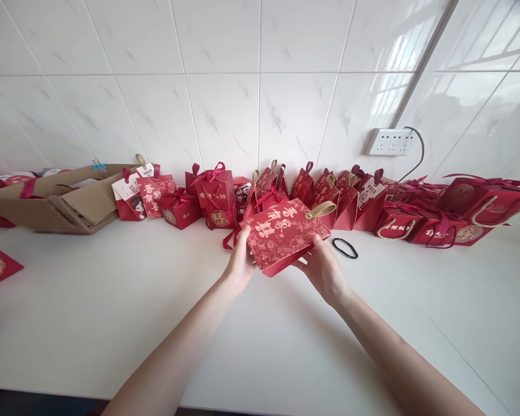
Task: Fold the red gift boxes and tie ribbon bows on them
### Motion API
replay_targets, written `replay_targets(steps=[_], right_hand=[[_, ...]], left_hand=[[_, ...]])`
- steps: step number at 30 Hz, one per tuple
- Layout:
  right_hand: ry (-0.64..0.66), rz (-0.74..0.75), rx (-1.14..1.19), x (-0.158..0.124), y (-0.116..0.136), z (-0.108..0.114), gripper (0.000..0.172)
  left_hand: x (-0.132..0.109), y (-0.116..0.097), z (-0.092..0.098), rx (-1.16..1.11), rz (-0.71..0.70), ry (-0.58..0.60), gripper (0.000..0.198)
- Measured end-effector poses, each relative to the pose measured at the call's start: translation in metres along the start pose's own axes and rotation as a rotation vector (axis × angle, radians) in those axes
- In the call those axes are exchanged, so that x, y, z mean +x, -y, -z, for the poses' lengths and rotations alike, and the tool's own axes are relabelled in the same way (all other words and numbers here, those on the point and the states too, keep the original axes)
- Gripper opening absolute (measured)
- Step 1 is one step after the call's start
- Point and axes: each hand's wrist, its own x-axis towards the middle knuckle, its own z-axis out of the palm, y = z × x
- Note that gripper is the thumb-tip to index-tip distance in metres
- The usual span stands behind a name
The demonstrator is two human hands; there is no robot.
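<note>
A flat red gift bag [283,234] with gold characters and a gold handle is held above the white counter [112,300], tilted with its face toward me. My left hand [239,263] grips its left edge. My right hand [325,268] grips its lower right edge, fingers wrapped under it. A red ribbon hangs from the bag's left side, beside my left hand.
A row of red gift bags and boxes [216,196] lines the tiled wall, with more at the right [459,214]. A flattened cardboard box [65,199] lies at the left. A black hair tie [345,248] rests by my right hand. A wall socket [390,141] holds a cable.
</note>
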Motion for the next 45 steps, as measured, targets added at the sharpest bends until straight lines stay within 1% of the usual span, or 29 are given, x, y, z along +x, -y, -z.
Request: replay_targets(steps=[2, 5, 9, 11, 12, 13, 14, 16, 18, 19, 20, 21, 23, 24, 25, 26, 28, 29, 30, 32, 35, 38, 41, 45], right_hand=[[-0.019, -0.035, -0.017, 0.001, 0.0, 0.001, 0.029], [-0.063, -0.066, -0.031, 0.003, 0.0, 0.005, 0.029], [-0.162, -0.071, -0.011, 0.008, -0.001, 0.01, 0.037], [-0.189, -0.081, 0.0, 0.01, -0.001, 0.012, 0.042], [-0.189, -0.084, -0.004, 0.011, -0.002, 0.012, 0.042], [-0.178, -0.087, -0.018, 0.011, -0.002, 0.013, 0.042], [-0.159, -0.09, -0.038, 0.01, -0.002, 0.013, 0.042], [-0.11, -0.099, -0.076, 0.008, -0.002, 0.013, 0.041], [-0.075, -0.102, -0.089, 0.004, 0.001, 0.013, 0.039], [-0.076, -0.098, -0.084, 0.001, 0.003, 0.014, 0.038], [-0.093, -0.087, -0.068, -0.002, 0.005, 0.016, 0.036], [-0.127, -0.073, -0.043, -0.005, 0.008, 0.019, 0.034], [-0.207, -0.077, 0.039, -0.015, 0.013, 0.028, 0.029], [-0.238, -0.102, 0.097, -0.022, 0.015, 0.033, 0.029], [-0.255, -0.14, 0.166, -0.031, 0.017, 0.037, 0.029], [-0.252, -0.2, 0.238, -0.04, 0.02, 0.041, 0.03], [-0.202, -0.347, 0.384, -0.061, 0.024, 0.044, 0.03], [-0.174, -0.409, 0.453, -0.072, 0.025, 0.043, 0.029], [-0.148, -0.459, 0.51, -0.081, 0.026, 0.041, 0.028], [-0.127, -0.489, 0.581, -0.096, 0.028, 0.035, 0.028], [-0.128, -0.444, 0.572, -0.11, 0.032, 0.028, 0.026], [-0.177, -0.385, 0.533, -0.122, 0.038, 0.026, 0.022], [-0.209, -0.365, 0.527, -0.135, 0.044, 0.028, 0.024], [-0.204, -0.324, 0.503, -0.153, 0.048, 0.034, 0.016]], left_hand=[[0.003, 0.001, 0.003, 0.013, -0.023, -0.001, 0.05], [0.007, 0.005, 0.006, 0.126, 0.011, 0.011, 0.051], [0.007, 0.011, 0.005, 0.256, 0.082, 0.114, 0.051], [0.005, 0.015, 0.003, 0.294, 0.072, 0.154, 0.053], [0.004, 0.017, 0.002, 0.314, 0.05, 0.155, 0.055], [0.002, 0.018, 0.001, 0.328, 0.016, 0.141, 0.058], [-0.001, 0.02, 0.0, 0.341, -0.049, 0.127, 0.06], [-0.007, 0.023, 0.001, 0.392, -0.266, 0.132, 0.065], [-0.012, 0.024, 0.005, 0.484, -0.503, 0.168, 0.066], [-0.013, 0.025, 0.007, 0.546, -0.579, 0.193, 0.066], [-0.014, 0.025, 0.01, 0.615, -0.606, 0.227, 0.068], [-0.014, 0.026, 0.012, 0.687, -0.592, 0.279, 0.071], [-0.013, 0.026, 0.015, 0.868, -0.564, 0.441, 0.075], [-0.012, 0.027, 0.015, 0.972, -0.574, 0.528, 0.075], [-0.012, 0.027, 0.014, 1.075, -0.603, 0.593, 0.068], [-0.012, 0.029, 0.012, 1.184, -0.65, 0.618, 0.055], [-0.014, 0.031, 0.008, 1.363, -0.739, 0.578, 0.019], [-0.015, 0.032, 0.006, 1.424, -0.768, 0.544, 0.015], [-0.016, 0.033, 0.004, 1.453, -0.787, 0.521, 0.025], [-0.016, 0.033, 0.003, 1.449, -0.801, 0.525, 0.034], [-0.013, 0.031, 0.004, 1.425, -0.805, 0.554, 0.034], [-0.011, 0.028, 0.005, 1.424, -0.786, 0.559, 0.032], [-0.01, 0.028, 0.005, 1.435, -0.754, 0.56, 0.032], [-0.011, 0.029, 0.004, 1.52, -0.734, 0.562, 0.033]])
